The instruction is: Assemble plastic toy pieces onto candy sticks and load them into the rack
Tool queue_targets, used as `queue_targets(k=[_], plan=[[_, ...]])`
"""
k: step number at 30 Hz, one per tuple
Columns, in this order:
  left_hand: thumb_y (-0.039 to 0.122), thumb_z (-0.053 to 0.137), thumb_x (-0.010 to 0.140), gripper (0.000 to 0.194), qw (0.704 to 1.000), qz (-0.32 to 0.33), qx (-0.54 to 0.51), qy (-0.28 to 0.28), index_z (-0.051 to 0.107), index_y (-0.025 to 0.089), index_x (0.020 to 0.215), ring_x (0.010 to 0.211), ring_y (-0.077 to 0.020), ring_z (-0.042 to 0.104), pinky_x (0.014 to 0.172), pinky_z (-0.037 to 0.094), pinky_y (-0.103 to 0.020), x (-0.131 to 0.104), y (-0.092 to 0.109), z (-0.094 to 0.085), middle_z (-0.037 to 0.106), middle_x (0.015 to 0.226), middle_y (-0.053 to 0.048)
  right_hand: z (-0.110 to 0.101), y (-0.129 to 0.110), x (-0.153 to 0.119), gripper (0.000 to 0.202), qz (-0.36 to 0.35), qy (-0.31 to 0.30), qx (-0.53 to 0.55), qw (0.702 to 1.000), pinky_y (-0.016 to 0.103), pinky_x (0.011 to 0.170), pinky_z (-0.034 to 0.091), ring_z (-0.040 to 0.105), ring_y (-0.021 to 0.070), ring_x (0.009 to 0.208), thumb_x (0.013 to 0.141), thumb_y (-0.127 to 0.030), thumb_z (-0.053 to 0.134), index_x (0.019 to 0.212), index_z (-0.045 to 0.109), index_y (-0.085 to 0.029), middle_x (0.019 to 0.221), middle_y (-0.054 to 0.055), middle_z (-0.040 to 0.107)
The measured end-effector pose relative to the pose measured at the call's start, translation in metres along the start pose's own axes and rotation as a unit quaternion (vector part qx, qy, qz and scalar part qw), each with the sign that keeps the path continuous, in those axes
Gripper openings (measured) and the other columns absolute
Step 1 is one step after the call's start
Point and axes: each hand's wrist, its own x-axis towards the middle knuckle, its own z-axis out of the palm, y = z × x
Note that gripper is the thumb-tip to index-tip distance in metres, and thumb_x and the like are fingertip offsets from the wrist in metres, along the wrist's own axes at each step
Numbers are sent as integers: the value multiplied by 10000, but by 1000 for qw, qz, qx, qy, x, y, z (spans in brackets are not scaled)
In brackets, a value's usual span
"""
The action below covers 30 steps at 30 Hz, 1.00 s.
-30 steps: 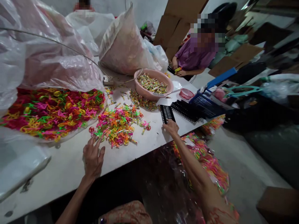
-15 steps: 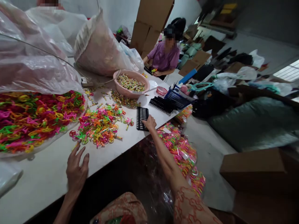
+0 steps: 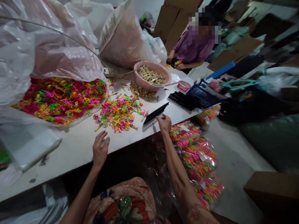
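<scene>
My left hand (image 3: 101, 146) is over the front edge of the white table, fingers apart and nothing in it, just below a heap of colourful plastic pieces (image 3: 119, 113). A black slotted rack (image 3: 155, 114) stands tilted up on its edge to the right of that heap. Close by the rack's right side is my right hand (image 3: 164, 123), fingers bent; whether the fingertips touch the rack is too small to tell. A pink basin (image 3: 151, 76) of small printed tubes sits behind the rack.
An open sack (image 3: 67, 99) of plastic pieces lies left. More black racks (image 3: 181, 101) and a blue basket (image 3: 203, 95) are right. Filled clear bags (image 3: 198, 155) are stacked beside the table. A person in purple (image 3: 193, 46) sits at the far end.
The black rack has gone from lying flat to tilted up on edge. The view has shifted, so the scene sits further right. My left hand's fingers are more bent.
</scene>
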Motion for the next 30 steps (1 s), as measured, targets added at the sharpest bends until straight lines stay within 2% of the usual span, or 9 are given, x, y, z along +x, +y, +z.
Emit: queue_targets(k=[4, 9, 13, 16, 21, 24, 26, 28, 30], plan=[[440, 534, 855, 351, 1000, 17, -11, -18, 672, 186, 1055, 1111, -227, 609, 889, 531, -378, 2, 10, 3, 647, 1175, -114, 1, -6, -6, 475, 57, 7, -127, 990, 466, 998, 332, 443, 357, 1207, 794, -249, 613, 1221, 557, -50, 1211, 238, 543], [448, 546, 839, 356, 1000, 6, 9, -9, 677, 178, 1031, 1005, -214, 649, 836, 553, -360, -3, 1, 1, 669, 1131, -108, -1, -31, 19, 509, 20, -23, -172, 985, 386, 1008, 365, 462, 281, 1213, 807, -169, 551, 1312, 497, -134, 1296, 173, 522], [481, 551, 820, 380, 1000, -3, 14, -20, 676, 193, 1035, 894, -192, 667, 812, 562, -352, -6, 0, 5, 678, 1116, -91, 14, -61, 22, 610, -86, -161, -218, 959, 421, 989, 411, 483, 309, 1225, 769, -385, 654, 1321, 484, -188, 1322, 150, 528], [513, 557, 806, 408, 999, -14, 22, -31, 673, 203, 1046, 819, -180, 663, 741, 568, -331, -8, 6, 6, 675, 1127, -84, 29, -74, 9, 786, -108, -189, -245, 945, 523, 980, 403, 447, 361, 1267, 749, -526, 654, 1392, 385, -163, 1374, 209, 488], [571, 556, 787, 495, 996, -46, 46, -57, 666, 204, 1101, 852, -214, 653, 819, 550, -401, -8, 13, -3, 660, 1172, -95, 37, -71, -2, 699, -127, -134, -232, 955, 512, 1012, 383, 491, 319, 1233, 822, -411, 604, 1420, 356, -148, 1326, 185, 559], [574, 560, 786, 519, 995, -57, 51, -69, 663, 204, 1136, 920, -239, 645, 963, 488, -472, -7, 14, -10, 661, 1176, -98, 17, -65, 6, 433, -184, -32, -221, 957, 445, 1052, 362, 534, 264, 1194, 942, -254, 424, 1356, 485, -143, 1276, 155, 612], [577, 579, 770, 517, 994, -76, 47, -69, 673, 211, 1124, 967, -252, 642, 1004, 463, -485, -6, 14, -13, 676, 1145, -90, -3, -66, 8, 423, -183, 45, -203, 961, 443, 1072, 346, 541, 252, 1196, 976, -193, 314, 1334, 531, -129, 1268, 154, 623], [574, 604, 753, 495, 992, -109, 29, -64, 687, 219, 1088, 1009, -259, 639, 1031, 446, -489, -2, 16, -14, 697, 1089, -79, -19, -71, -4, 451, -193, 99, -173, 961, 459, 1097, 326, 534, 247, 1218, 992, -187, 260, 1344, 534, -123, 1271, 150, 624], [571, 615, 745, 466, 983, -171, -45, -56, 692, 214, 1033, 1000, -261, 649, 1011, 467, -492, 6, 21, -15, 710, 1036, -77, -23, -80, -33, 452, -282, 94, -132, 946, 451, 1111, 327, 515, 228, 1251, 1000, -208, 256, 1348, 538, -154, 1278, 120, 625]])
